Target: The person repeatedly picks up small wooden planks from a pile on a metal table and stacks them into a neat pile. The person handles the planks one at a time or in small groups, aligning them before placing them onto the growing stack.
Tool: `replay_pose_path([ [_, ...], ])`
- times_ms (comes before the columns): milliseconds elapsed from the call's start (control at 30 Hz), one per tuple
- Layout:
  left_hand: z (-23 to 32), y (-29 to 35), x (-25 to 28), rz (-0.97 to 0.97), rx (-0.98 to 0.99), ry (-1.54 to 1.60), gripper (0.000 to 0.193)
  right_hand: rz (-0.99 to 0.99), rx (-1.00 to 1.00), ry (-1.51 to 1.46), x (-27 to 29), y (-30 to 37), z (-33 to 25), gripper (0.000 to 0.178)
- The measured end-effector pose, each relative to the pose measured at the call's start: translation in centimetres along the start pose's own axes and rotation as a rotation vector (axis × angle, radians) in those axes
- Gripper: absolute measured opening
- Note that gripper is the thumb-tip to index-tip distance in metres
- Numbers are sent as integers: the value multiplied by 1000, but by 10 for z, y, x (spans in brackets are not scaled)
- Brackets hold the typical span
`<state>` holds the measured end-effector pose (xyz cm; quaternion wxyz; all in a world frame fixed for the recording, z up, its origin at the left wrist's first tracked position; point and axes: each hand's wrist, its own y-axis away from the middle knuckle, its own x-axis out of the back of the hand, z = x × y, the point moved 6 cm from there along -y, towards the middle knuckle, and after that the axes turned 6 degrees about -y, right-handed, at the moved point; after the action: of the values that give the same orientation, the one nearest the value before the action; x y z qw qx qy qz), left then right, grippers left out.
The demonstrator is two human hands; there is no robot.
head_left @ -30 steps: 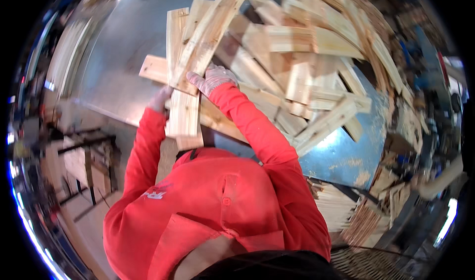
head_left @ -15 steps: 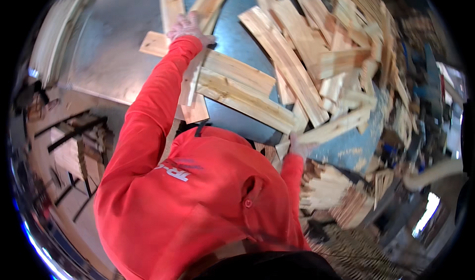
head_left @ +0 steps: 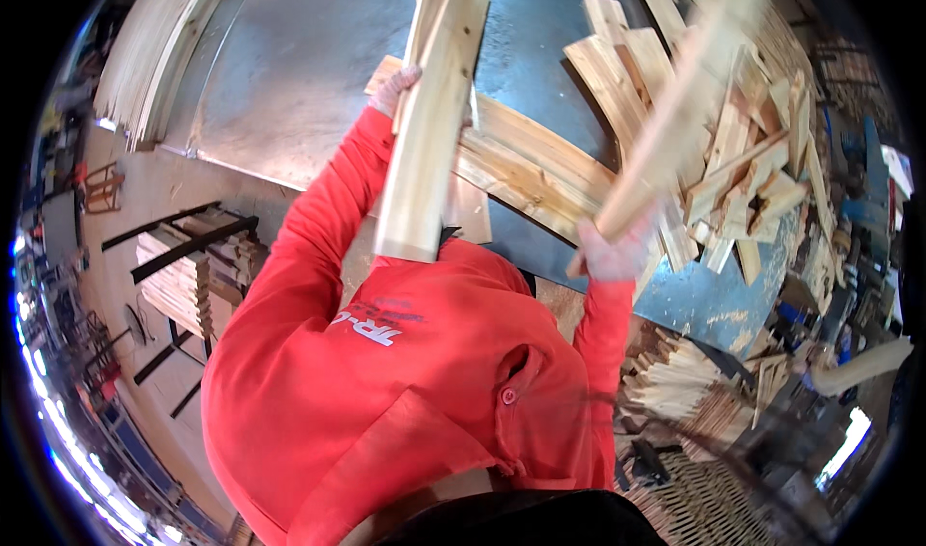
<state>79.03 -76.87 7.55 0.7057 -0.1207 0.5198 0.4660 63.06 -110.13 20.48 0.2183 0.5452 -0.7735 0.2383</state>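
My left hand, in a pale glove, is closed on the edge of a light wooden board. This board is raised, slanting from the far side down toward my chest. At the right, my gloved right hand grips the near end of another wooden board, which is smeared by motion and points away from me. Between my hands, more boards lie side by side across the near edge of the metal table. The held board hides part of those and the fingers of my left hand.
A loose heap of boards covers the table's right side. Long strips are stacked at the far left. On the floor at left stands a black-framed rack with stacked wood. More stacked wood sits beside my right arm.
My left hand, earlier reaching over boards on the table, now holds a board lifted toward me. My right hand has swung its board from lying sideways to pointing away. The view has shifted.
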Motion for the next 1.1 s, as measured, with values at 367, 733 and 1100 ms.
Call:
replay_pose_path([
  [367, -62, 162, 27, 591, -43, -858, 51, -1007, -282, 115, -176, 34, -62, 100],
  [733, -84, 142, -4, 516, 253, -1059, 90, -419, 373, -88, -146, -41, -34, 75],
  [1100, -120, 92, 16, 1063, -34, -1160, 75, -545, 48, 522, -94, -98, 36, 83],
])
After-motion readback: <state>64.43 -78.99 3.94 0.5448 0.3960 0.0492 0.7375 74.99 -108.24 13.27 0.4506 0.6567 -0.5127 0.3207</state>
